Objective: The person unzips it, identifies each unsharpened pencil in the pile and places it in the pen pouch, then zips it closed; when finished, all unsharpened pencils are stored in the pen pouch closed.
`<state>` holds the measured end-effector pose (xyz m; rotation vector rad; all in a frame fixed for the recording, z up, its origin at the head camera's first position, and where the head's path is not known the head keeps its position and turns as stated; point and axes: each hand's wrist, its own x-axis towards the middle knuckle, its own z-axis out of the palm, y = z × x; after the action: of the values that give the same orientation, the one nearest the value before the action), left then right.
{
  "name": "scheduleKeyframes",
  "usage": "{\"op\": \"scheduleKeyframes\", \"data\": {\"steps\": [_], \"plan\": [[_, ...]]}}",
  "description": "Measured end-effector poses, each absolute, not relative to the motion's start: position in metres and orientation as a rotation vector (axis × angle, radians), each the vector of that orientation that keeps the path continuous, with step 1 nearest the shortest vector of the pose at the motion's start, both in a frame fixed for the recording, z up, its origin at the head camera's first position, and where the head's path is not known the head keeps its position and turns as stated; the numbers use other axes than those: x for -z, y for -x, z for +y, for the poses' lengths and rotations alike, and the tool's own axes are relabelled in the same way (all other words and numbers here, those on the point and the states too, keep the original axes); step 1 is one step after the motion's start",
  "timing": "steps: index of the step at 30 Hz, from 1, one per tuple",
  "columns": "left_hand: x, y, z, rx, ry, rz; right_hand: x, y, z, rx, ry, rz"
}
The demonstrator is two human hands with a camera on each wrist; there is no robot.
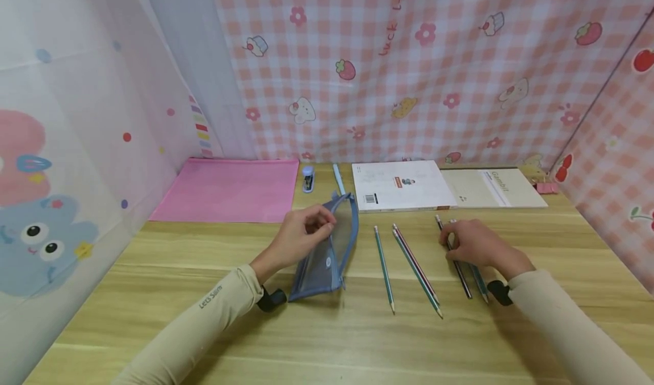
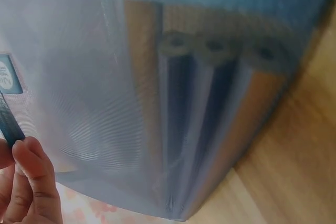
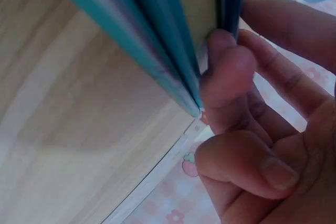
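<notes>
A blue mesh pencil case point(image 1: 319, 263) stands tilted on the table, its zipped top gaping. My left hand point(image 1: 301, 234) pinches a blue strip at its upper edge point(image 2: 10, 121). Blurred long items point(image 2: 178, 93) show through the mesh in the left wrist view. My right hand point(image 1: 477, 246) has its fingers on either side of a dark pencil point(image 1: 464, 283), pinching it near the table. Beside it lie teal pencils point(image 3: 157, 40), partly under the hand. Left of these are a single teal pencil point(image 1: 384, 268) and a teal and dark red pair point(image 1: 416, 271).
Along the back lie a pink folder point(image 1: 230, 192), a small stapler point(image 1: 307, 179), a light blue pen point(image 1: 338, 178), a white book point(image 1: 401, 186) and a cream notebook point(image 1: 490, 189). A pink binder clip point(image 1: 546, 188) sits far right. Patterned curtains point(image 1: 378, 90) border the table.
</notes>
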<state>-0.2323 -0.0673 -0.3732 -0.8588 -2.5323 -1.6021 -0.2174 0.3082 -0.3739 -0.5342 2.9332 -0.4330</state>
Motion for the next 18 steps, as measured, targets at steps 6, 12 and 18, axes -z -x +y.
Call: {"op": "scheduleKeyframes", "data": {"steps": [6,12,18], "plan": [[0.374,0.233,-0.067,1.596,0.858,-2.532,0.374,0.219,0.294,0.413,0.463,2.945],[0.374,0.233,-0.065,1.612,0.856,-2.531,0.374,0.222,0.288,0.583,0.438,2.948],[0.374,0.234,-0.066,1.615,0.841,-2.535,0.363,0.221,0.269,1.072,0.403,2.912]]}}
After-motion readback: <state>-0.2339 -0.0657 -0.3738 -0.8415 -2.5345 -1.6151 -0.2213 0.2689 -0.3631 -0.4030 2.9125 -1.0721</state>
